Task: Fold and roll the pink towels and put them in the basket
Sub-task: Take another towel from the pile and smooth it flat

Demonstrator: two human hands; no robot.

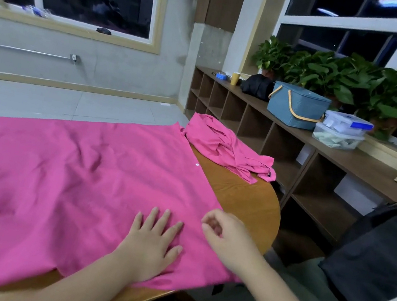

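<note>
The left hand [153, 244] lies palm down, fingers straight and slightly spread, forearm reaching in from below. The right hand [225, 240] hovers just beside it, fingers loosely curled inward, holding nothing, forearm bare.

A large pink towel [75, 181] lies spread flat and lightly creased across the wooden table, a second pink towel [229, 150] sits crumpled at the table's far right edge, and the blue basket [297, 105] with yellow handles stands on the shelf beyond.
</note>
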